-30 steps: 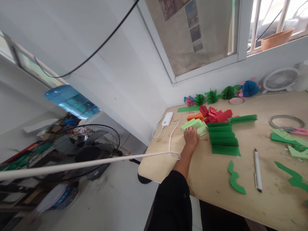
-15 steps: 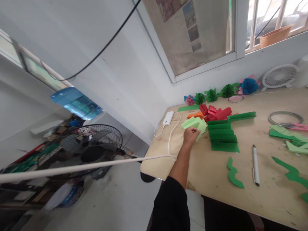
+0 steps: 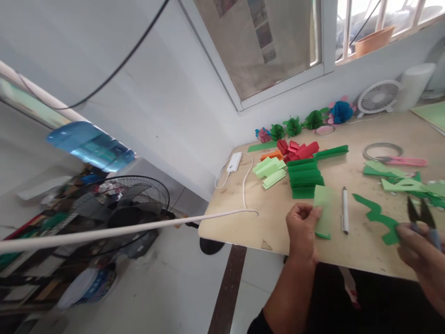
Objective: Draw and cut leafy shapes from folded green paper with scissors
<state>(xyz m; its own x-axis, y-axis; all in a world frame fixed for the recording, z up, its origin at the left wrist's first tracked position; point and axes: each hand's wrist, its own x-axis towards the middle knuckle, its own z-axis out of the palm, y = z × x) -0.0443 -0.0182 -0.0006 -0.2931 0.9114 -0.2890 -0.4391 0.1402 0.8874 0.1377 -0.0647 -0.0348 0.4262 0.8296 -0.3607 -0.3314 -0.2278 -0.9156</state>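
A light green strip of paper (image 3: 322, 208) is pinched upright in my left hand (image 3: 303, 227), above the front part of the table. At the right edge my right hand (image 3: 422, 253) grips a pair of scissors (image 3: 422, 215) with the dark blades pointing up and apart; its fingers are partly blurred. A wavy green paper cutout (image 3: 377, 214) lies between my hands, beside a white pen (image 3: 345, 211). Behind my left hand rest a dark green pleated paper stack (image 3: 306, 178) and folded light green papers (image 3: 269, 169).
Folded red papers (image 3: 297, 150) and orange paper lie farther back. Paper figures (image 3: 294, 126) line the wall near a white fan (image 3: 378, 98). Light green scraps (image 3: 403, 184) and pink-handled scissors (image 3: 406, 161) lie right. A white cable (image 3: 222, 214) crosses the table's left side.
My left hand has moved right and toward me from the light green pile, carrying one strip. My right hand with scissors has come into view. The view has shifted right.
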